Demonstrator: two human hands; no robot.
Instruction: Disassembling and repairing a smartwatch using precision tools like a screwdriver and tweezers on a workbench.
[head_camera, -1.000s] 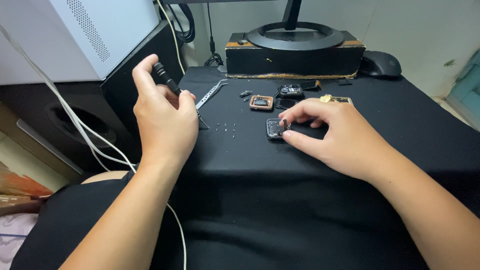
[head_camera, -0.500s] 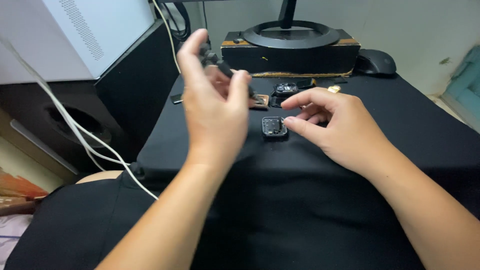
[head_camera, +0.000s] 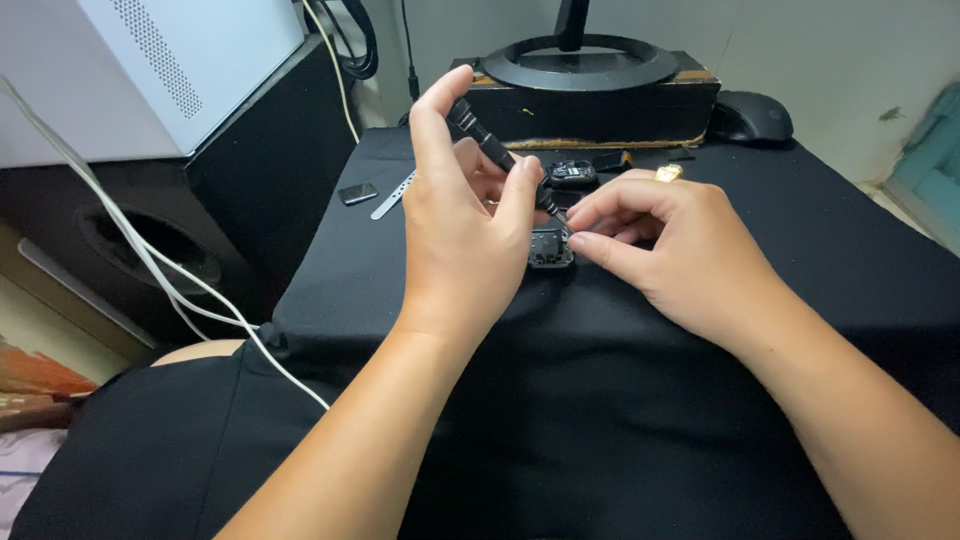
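My left hand grips a small black screwdriver, tilted with its tip down at a small dark watch body on the black cloth. My right hand pinches that watch body at its right side with thumb and forefinger, steadying it. A gold ring shows on a right finger. Just behind the hands lies another dark watch part, half hidden by my fingers.
A grey strap and a small dark flat piece lie at the cloth's far left. A monitor stand on a dark wooden block and a black mouse stand behind. A white computer case, black speaker and white cables sit left.
My left hand carried the screwdriver from the left side across to the watch body, and its tip now meets it. My right hand stayed on the watch body. The view shifted left.
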